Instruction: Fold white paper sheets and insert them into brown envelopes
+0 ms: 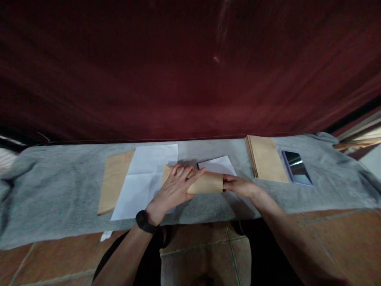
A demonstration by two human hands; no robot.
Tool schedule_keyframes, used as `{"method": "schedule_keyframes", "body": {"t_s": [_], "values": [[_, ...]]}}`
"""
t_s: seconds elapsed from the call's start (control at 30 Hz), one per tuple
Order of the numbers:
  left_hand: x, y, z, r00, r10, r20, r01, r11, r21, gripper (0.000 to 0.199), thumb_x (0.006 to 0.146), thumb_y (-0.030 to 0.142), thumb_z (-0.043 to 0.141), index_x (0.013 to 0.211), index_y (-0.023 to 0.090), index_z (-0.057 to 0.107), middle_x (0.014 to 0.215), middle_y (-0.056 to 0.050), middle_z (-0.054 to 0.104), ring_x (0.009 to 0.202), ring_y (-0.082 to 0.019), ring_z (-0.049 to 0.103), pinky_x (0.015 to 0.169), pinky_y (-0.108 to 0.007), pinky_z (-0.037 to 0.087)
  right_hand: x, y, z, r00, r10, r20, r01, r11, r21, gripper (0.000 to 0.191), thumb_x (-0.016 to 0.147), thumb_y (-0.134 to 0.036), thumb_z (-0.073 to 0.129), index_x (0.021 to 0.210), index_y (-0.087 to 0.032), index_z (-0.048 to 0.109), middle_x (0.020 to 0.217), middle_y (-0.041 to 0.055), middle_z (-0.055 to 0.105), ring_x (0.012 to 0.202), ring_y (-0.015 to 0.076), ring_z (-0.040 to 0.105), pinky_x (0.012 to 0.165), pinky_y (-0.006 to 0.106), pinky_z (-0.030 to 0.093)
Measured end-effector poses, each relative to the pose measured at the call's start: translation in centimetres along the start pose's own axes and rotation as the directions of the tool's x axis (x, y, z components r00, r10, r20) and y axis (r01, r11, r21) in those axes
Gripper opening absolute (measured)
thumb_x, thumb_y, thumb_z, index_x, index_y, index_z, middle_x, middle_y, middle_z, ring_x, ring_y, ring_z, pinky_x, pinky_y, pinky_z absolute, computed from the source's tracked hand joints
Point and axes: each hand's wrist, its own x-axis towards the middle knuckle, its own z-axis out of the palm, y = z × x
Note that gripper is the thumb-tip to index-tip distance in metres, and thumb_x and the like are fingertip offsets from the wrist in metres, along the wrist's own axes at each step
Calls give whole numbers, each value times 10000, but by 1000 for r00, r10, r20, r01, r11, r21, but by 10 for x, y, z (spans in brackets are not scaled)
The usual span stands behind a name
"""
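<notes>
A tan paper envelope is held crosswise a little above the cloth, in front of me. My left hand lies over its left part, fingers across the top and thumb at the near edge, gripping it. At the envelope's right end, my right hand has its fingers at the opening; the fingertips are hidden inside it. Partly covered by the right hand and envelope is a stack of white paper. A creased white sheet lies left of the left hand, overlapping another tan envelope.
A stack of tan envelopes sits to the right, beside a phone. Everything rests on a narrow surface under a grey cloth. A dark red panel rises behind it. Below is a tiled floor with a small white scrap.
</notes>
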Motion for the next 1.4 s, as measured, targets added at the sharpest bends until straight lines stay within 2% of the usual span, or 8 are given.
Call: {"method": "schedule_keyframes", "body": {"t_s": [0.1, 0.23, 0.37, 0.57, 0.9, 1.03, 1.17, 1.4], "values": [[-2, -9, 0, 997, -76, -18, 76, 997, 20, 1070, 783, 388, 796, 1630, 273, 153, 1384, -137, 528, 1306, -337, 488, 1187, -539, 281, -1, -2, -19, 999, -18, -40, 20, 999, 36, 387, 830, -416, 716, 1118, -157, 712, 1085, 92, 744, 1013, 244, 670, 983, 409, 498], [-7, -24, 3, 982, -187, -29, 188, 981, 36, 1150, 761, 414, 804, 1634, 268, 70, 1330, -133, 548, 1292, -353, 502, 1167, -559, 312, 8, 1, -38, 900, -98, -424, 18, 982, -189, 371, 915, -398, 586, 1186, -153, 652, 1144, 137, 706, 1026, 251, 664, 951, 402, 503], [-12, -37, 6, 963, -271, -9, 271, 961, 49, 1175, 746, 416, 811, 1630, 280, 49, 1343, -131, 536, 1289, -370, 513, 1160, -590, 313, 16, 9, -43, 753, -250, -609, -311, 680, -664, 353, 914, -358, 619, 1189, -138, 627, 1193, 184, 654, 1057, 288, 633, 976, 414, 463], [-17, -42, 14, 959, -282, 24, 282, 959, 11, 1213, 724, 414, 826, 1631, 307, 27, 1358, -121, 512, 1309, -371, 492, 1154, -587, 314, 24, 11, -32, 772, -211, -599, -496, 390, -776, 402, 894, -392, 682, 1163, -105, 598, 1131, 198, 667, 1129, 308, 618, 971, 377, 443], [-21, -48, 19, 946, -322, 22, 323, 946, -20, 1220, 712, 396, 828, 1632, 307, 32, 1377, -124, 501, 1334, -378, 472, 1167, -595, 286, 28, 22, -58, 758, -273, -592, -321, 634, -704, 96, 832, -269, 674, 864, -194, 623, 914, 76, 685, 913, 229, 636, 823, 320, 465], [-20, -51, 22, 931, -364, 21, 364, 931, -14, 1227, 714, 413, 825, 1633, 287, 22, 1370, -131, 509, 1332, -384, 470, 1159, -610, 292, 27, 15, -70, 653, -343, -675, 118, 927, -357, 177, 798, -375, 664, 854, -225, 588, 819, 18, 682, 778, 201, 625, 716, 308, 487], [-17, -51, 24, 919, -393, -18, 393, 919, 2, 1244, 704, 417, 836, 1634, 261, 23, 1366, -144, 501, 1330, -384, 466, 1164, -619, 280, 27, 6, -57, 648, -345, -679, 445, 895, -30, 354, 755, -420, 733, 1043, -237, 638, 1000, 30, 745, 892, 213, 668, 812, 339, 533], [-14, -49, 23, 907, -406, -113, 416, 905, 87, 1194, 725, 414, 818, 1633, 236, 62, 1383, -160, 495, 1332, -378, 457, 1185, -647, 203, 25, 6, -36, 681, -473, -560, 329, 880, -343, 202, 825, -417, 659, 900, -229, 647, 791, 1, 690, 743, 186, 618, 703, 300, 497]]}}
